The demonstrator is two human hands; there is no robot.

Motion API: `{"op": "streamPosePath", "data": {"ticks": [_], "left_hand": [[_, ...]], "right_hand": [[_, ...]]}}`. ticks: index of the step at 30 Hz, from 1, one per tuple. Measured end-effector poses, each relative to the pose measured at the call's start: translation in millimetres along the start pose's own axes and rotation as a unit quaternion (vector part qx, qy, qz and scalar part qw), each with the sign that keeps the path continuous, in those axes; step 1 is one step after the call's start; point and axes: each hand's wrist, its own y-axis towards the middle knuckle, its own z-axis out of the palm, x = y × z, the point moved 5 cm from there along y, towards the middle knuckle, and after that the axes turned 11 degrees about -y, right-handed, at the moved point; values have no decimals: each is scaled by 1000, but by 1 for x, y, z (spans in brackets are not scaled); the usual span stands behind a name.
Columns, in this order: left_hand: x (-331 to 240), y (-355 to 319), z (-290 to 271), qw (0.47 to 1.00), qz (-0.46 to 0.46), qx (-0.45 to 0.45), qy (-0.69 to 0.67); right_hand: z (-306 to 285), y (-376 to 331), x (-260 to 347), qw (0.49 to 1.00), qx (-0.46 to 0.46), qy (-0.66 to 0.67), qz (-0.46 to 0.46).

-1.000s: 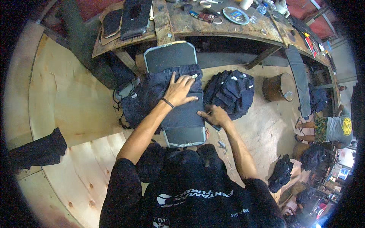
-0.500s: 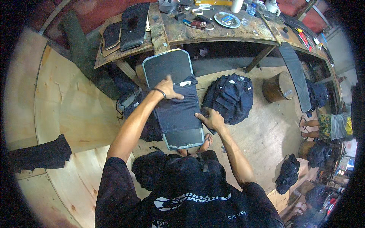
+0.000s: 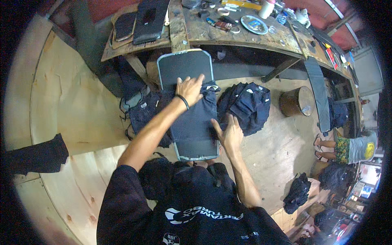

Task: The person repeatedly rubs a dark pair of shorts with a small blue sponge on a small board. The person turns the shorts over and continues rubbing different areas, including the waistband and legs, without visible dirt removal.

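Observation:
A long dark board (image 3: 185,65) with grey taped edges juts toward me from the workbench. Stretched over its middle is a dark navy garment (image 3: 192,122), with a white label at its upper right edge. My left hand (image 3: 190,90) lies across the garment's upper edge, fingers spread and partly over the bare board. At the garment's right side is my right hand (image 3: 230,136), its thumb and fingers apart; whether the thumb touches the cloth I cannot tell. The board's near end (image 3: 198,150) sticks out below the cloth.
A pile of dark garments (image 3: 246,107) lies right of the board, with a round brown stool (image 3: 297,101) beyond. The wooden workbench (image 3: 224,36) holds a plate (image 3: 254,25), tape and bottles. Another person (image 3: 351,148) stands at far right. More dark cloth (image 3: 143,116) sits left of the board.
My left hand has shifted right along the garment's upper edge, with its fingers stretched out more. My right hand's fingers have straightened beside the cloth. The whole view has tilted slightly.

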Motion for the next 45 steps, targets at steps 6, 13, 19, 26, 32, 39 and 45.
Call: {"op": "streamPosePath", "data": {"ticks": [6, 13, 19, 26, 32, 39, 45], "left_hand": [[26, -5, 32, 942, -139, 299, -63], [46, 36, 28, 928, -20, 349, -130], [26, -2, -1, 989, -140, -32, -32], [59, -35, 38, 957, -149, -235, -82], [94, -28, 29, 983, -36, -155, -87], [62, -6, 16, 948, -65, 291, -107], [67, 18, 31, 869, -36, 302, -390]], "right_hand": [[15, -22, 67, 942, -131, -68, -303], [28, -18, 64, 978, 19, -93, -188], [28, -25, 61, 970, 123, -143, -155], [43, -20, 75, 935, 32, -22, -352], [62, -12, 66, 925, -7, 22, -379], [70, -15, 57, 916, -55, 25, -396], [69, -15, 56, 922, -54, 29, -382]]}}
